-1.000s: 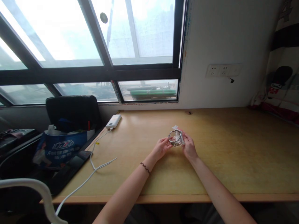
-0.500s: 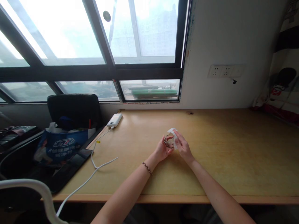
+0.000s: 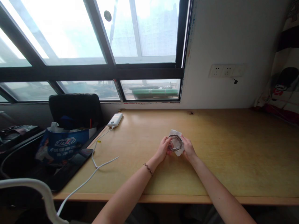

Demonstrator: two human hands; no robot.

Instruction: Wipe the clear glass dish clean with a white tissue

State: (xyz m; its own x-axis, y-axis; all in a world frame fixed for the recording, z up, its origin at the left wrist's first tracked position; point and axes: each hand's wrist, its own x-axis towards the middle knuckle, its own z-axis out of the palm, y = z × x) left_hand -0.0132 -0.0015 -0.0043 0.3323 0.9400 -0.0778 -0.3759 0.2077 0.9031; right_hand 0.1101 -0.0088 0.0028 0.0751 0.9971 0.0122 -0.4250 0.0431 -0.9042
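Note:
A small round glass dish point(image 3: 175, 143), see-through in the middle and dark and faceted round its rim, is held above the desk, its round opening facing me. My left hand point(image 3: 164, 147) is closed on the dish's left side, the thumb over the rim. Behind the dish lies a white tissue point(image 3: 173, 132), spread out and showing at its top and right edges. My right hand point(image 3: 188, 148) is closed on the tissue's right edge, close to the dish; whether it also touches the glass is hard to make out.
The wooden desk point(image 3: 233, 155) runs below a window. On its left are a white power bank point(image 3: 115, 120), a white cable point(image 3: 97, 168) and a dark tablet-like slab point(image 3: 72, 169). Further left, a blue bag point(image 3: 65, 144) sits on a black chair point(image 3: 74, 107). A socket panel point(image 3: 227, 71) is on the wall.
The dish has turned so its round opening faces me. The tissue is now spread behind it, and my right hand has shifted from against the dish to the tissue's right edge.

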